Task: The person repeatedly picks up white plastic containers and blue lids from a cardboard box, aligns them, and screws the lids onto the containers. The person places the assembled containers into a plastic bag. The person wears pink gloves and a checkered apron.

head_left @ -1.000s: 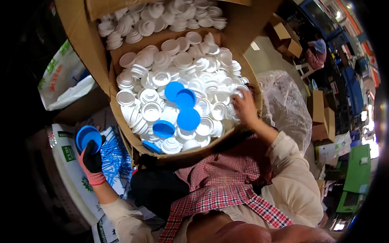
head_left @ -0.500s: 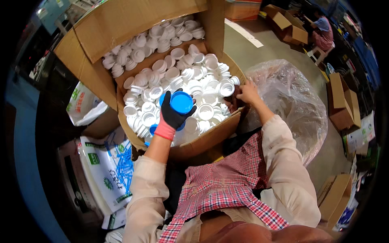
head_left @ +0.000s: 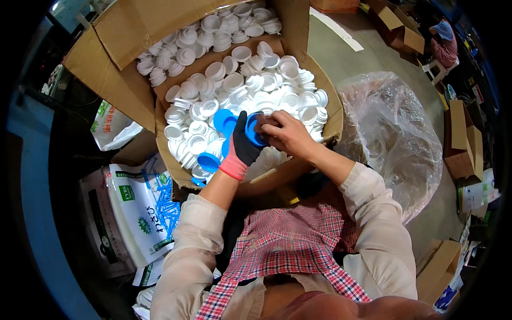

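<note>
My left hand point(head_left: 244, 144), in a black glove with a pink cuff, holds a blue plastic cap point(head_left: 254, 129) over an open cardboard box point(head_left: 128, 88). My bare right hand point(head_left: 286, 133) meets it and pinches the same cap from the right. The box is full of white plastic caps point(head_left: 250, 85). A few more blue caps point(head_left: 220, 120) lie on the white ones just left of my hands, one lower down point(head_left: 208, 161) near the box's front wall.
A large clear plastic bag point(head_left: 394, 133) bulges at the right of the box. A white printed sack point(head_left: 141, 208) lies at the lower left. Brown cartons point(head_left: 461, 141) stand at the right, and a seated person point(head_left: 442, 45) works at the far upper right.
My left hand came from the sack at the left to the box with the blue cap. My right hand left the white caps and closed on that cap.
</note>
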Available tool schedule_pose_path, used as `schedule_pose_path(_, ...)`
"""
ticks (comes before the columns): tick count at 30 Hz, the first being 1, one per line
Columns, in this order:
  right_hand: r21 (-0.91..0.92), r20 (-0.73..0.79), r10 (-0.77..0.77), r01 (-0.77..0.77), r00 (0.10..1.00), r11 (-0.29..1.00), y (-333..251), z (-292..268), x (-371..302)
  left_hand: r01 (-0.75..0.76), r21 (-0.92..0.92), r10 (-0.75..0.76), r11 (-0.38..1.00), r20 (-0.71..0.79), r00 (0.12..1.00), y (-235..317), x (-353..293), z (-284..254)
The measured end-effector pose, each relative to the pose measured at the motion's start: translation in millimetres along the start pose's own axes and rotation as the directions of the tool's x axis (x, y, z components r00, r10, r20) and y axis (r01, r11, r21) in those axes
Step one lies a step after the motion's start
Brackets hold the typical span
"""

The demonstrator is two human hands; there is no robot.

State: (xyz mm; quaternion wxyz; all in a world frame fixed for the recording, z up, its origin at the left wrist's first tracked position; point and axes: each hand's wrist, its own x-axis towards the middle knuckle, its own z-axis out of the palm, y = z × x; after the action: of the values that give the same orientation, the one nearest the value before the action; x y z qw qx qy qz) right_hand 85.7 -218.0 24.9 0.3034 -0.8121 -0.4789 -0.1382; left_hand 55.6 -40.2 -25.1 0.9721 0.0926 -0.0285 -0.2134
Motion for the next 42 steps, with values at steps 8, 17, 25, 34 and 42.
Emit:
schedule_pose_path(8, 0.044, -0.082, 0.384, -0.381, 0.92, 0.923, 7, -1, 6, -0.259, 0.965, 0.47, 0.051, 0.206, 0.859, -13, 7, 11)
schedule_pose_path(17, 0.701, 0.309, 0.611, -0.608, 0.729, 0.371, 51, -21, -22, 0.52, 0.576, 0.609, -0.631, -0.048, 0.792, 52, 10, 8)
schedule_pose_path(25, 0.523, 0.093, 0.443, -0.422, 0.892, 0.74, 36, -6, -12, 0.462, 0.508, 0.503, -0.727, -0.063, 0.862, 86, 0, -40)
schedule_pose_path(34, 0.103, -0.246, -0.017, 0.044, 0.969, 0.994, -2, 18, 6, -0.38, 0.821, 0.464, 0.426, 0.163, 0.871, 28, 4, 10)
schedule_pose_path(42, 0.092, -0.212, -0.118, 0.14, 0.97, 0.986, -30, 28, 20, -0.011, 0.074, 0.008, 0.997, 0.046, 0.999, 8, 5, -2)
